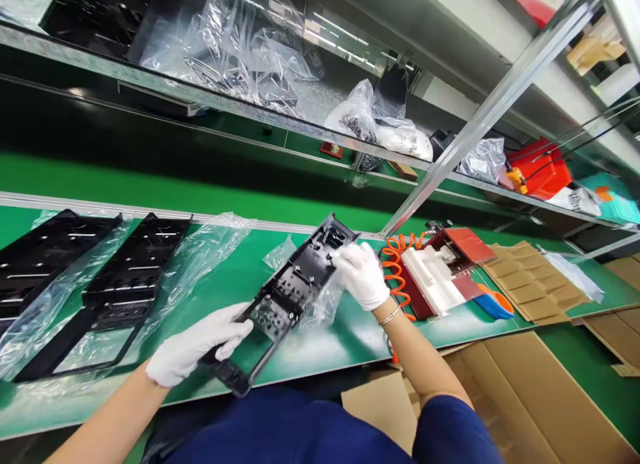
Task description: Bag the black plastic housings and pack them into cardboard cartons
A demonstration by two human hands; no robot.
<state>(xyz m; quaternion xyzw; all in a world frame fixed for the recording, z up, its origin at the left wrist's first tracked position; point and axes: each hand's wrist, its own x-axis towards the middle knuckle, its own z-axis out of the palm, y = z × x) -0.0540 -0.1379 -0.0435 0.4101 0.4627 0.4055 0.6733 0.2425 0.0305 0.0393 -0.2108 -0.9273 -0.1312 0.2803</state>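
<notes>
Beneath a metal shelf [300,119] carrying clear bags [220,57], a green bench [220,291] is stretching from side to side. Close to the middle of its near edge, a black frame [295,284] is slanting between the person's two gloved hands; its long axis is running from the near edge, at its left end, up and rightward toward the far edge. The left hand [200,344] is wrapping its thumb and fingers around the near end, where the frame is narrowing to an open loop. Over by the far end, the right hand [363,274] is resting its bent, partly curled fingers along the right-hand long side; whether they are pinching anything is not clear. So the hands are lying almost diagonally across the frame, the left nearer the bench's near edge, the right nearer the orange coiled hose [395,277]. Toward the bench's left end, two similar black frames [133,264] are lying on clear film [210,241], their long axes leaning the same way
</notes>
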